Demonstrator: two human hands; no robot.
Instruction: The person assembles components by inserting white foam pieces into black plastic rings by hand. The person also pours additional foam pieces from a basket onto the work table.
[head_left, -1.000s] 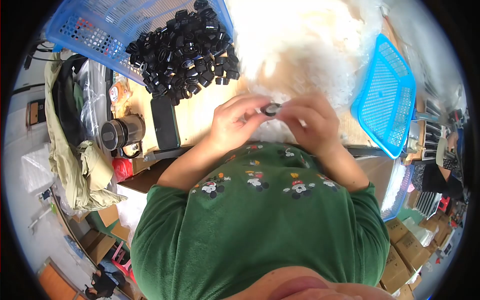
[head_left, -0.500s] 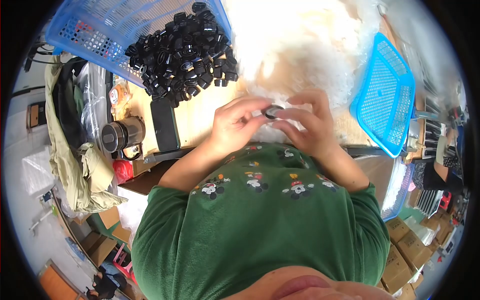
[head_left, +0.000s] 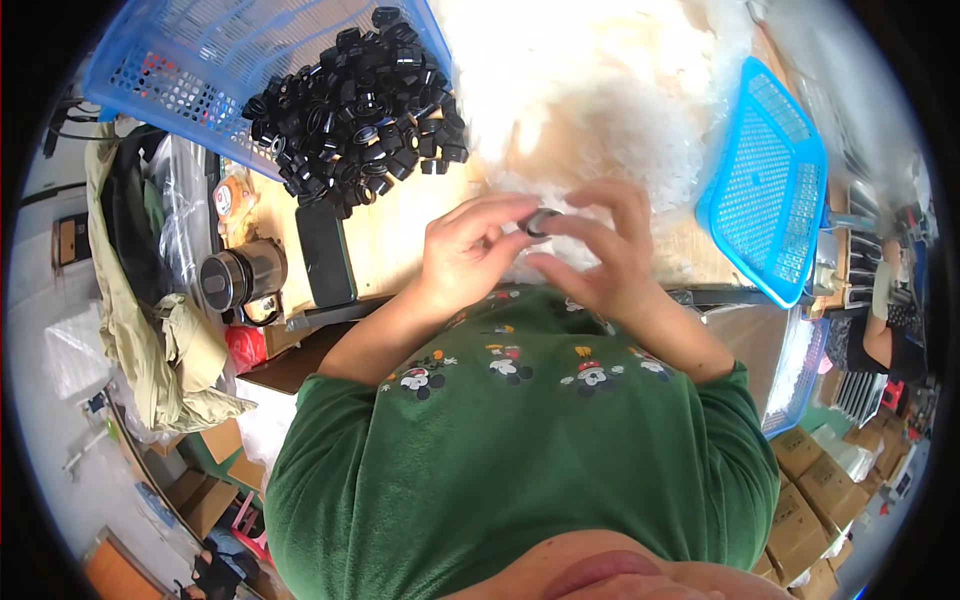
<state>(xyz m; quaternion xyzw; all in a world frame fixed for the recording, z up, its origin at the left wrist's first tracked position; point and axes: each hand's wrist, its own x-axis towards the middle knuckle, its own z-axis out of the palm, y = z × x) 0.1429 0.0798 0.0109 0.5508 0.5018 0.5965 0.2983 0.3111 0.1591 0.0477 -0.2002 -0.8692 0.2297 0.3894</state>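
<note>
My left hand (head_left: 468, 252) pinches a small black ring-shaped part (head_left: 541, 222) between thumb and fingers, above the wooden table in front of my chest. On the ring's other side, my right hand (head_left: 612, 250) has its index fingertip at the rim. The thumb and the other fingers of that hand are spread apart. Small translucent pieces (head_left: 655, 165) lie heaped behind the hands, partly washed out by glare. To the left of this heap sits a large pile of black ring-shaped parts (head_left: 365, 120).
A blue basket (head_left: 190, 90) stands behind the black pile, and a light-blue basket (head_left: 765, 190) sits at right. A phone (head_left: 325, 255) lies near the table's front edge, beside a lidded mug (head_left: 243, 275). Cardboard boxes (head_left: 815, 500) are stacked at lower right. Another person's arm (head_left: 878, 335) shows at far right.
My right thumb has dropped away from the ring and the right fingers have opened wider. The ring stays in my left fingers. The whole view has shifted slightly.
</note>
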